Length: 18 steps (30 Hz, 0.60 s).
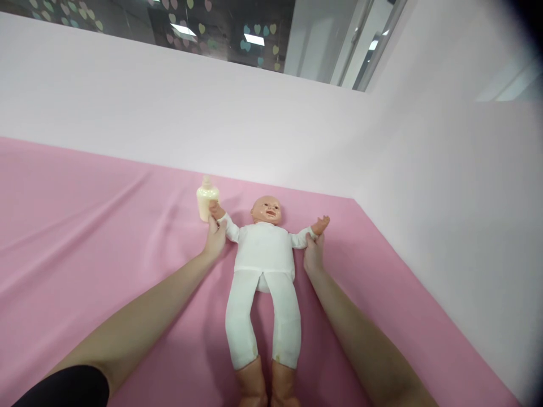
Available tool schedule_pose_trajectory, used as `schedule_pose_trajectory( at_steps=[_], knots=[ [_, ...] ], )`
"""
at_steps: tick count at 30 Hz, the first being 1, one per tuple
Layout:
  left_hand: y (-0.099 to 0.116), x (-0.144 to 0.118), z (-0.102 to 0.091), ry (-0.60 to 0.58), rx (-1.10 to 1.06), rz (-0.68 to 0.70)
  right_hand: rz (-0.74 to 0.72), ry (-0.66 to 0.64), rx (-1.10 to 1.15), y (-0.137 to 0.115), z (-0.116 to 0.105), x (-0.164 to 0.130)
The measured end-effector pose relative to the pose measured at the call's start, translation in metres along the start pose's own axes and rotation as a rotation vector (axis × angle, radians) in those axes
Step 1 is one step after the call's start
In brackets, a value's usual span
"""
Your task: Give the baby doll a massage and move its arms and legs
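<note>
A baby doll [263, 265] in a white suit lies on its back on a pink sheet [85, 243], head away from me and arms spread out. My left hand [215, 237] grips the doll's arm on the left side, near its wrist. My right hand [314, 252] holds the doll's other arm at the sleeve end. A small cream baby bottle [207, 199] stands upright just behind the doll's left-side hand, close to my left hand.
White panels [212, 107] rise behind the sheet and along the right side [458, 226], meeting in a corner. Above them is dark glass with heart stickers [190, 22]. Wide pink sheet stretches to the left.
</note>
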<state>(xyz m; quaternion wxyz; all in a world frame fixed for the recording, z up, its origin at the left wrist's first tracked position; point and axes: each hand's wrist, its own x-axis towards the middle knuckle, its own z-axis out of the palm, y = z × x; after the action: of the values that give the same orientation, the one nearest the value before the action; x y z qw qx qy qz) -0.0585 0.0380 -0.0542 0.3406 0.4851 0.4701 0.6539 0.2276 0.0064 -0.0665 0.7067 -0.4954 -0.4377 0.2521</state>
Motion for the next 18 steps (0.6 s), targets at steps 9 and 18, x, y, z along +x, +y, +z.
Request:
schedule_pose_trajectory(
  at_steps=[9, 18],
  knots=[
    [0.013, -0.018, 0.007, -0.628, 0.564, 0.497, -0.240, -0.491, -0.255, -0.025, 0.009, -0.017],
    [0.013, -0.018, 0.007, -0.401, 0.328, 0.349, -0.087, -0.339, -0.179, -0.025, 0.010, -0.019]
  ],
)
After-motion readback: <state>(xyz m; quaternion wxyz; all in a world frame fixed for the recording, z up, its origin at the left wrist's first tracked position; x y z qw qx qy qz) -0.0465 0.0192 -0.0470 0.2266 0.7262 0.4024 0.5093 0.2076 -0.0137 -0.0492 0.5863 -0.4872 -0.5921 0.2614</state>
